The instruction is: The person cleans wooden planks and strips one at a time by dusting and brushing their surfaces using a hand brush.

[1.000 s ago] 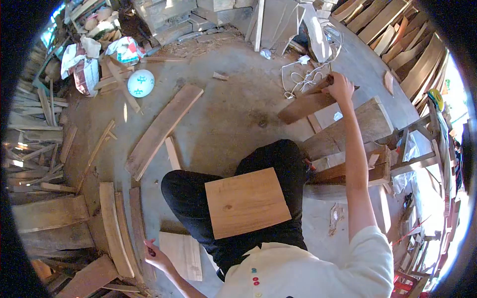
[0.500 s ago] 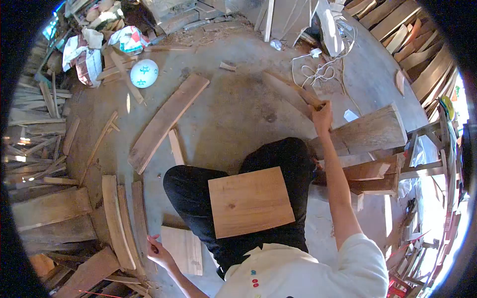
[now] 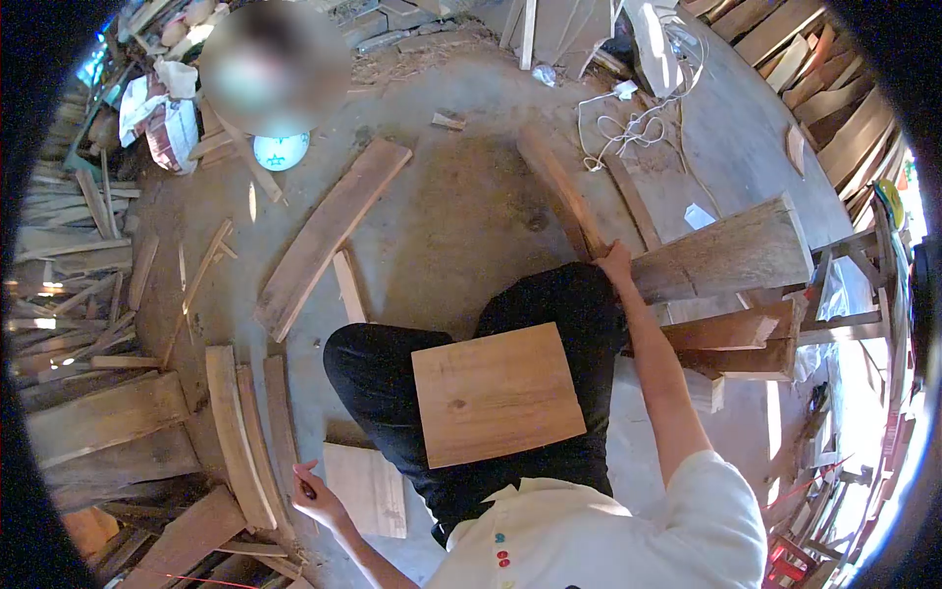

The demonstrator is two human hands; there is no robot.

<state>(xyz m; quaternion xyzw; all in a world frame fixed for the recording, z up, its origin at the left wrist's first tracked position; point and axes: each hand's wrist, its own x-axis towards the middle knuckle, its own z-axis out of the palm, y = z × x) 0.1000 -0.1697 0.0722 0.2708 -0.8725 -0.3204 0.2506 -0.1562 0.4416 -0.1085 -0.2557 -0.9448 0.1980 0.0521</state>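
My right hand (image 3: 615, 265) is closed on the near end of a long wooden plank (image 3: 557, 188), which stretches away from me over the floor. My left hand (image 3: 316, 499), low on the left, is closed around a small dark object (image 3: 305, 488) whose kind I cannot make out. A square wooden board (image 3: 498, 395) rests flat across my lap. Beside my left hand, a paler board (image 3: 364, 489) lies on the floor, partly hidden by my leg.
A wide plank (image 3: 334, 236) lies ahead on the left, and long strips (image 3: 238, 437) lie left of me. Thick boards (image 3: 724, 253) are stacked at my right. A white cord (image 3: 628, 133) coils on the floor near a round white object (image 3: 282, 151) further left. Wood piles line both sides.
My right hand has moved back towards my knee, pulling the plank's near end with it. The plank has turned, uncovering a narrow strip on the floor. My left hand has barely moved.
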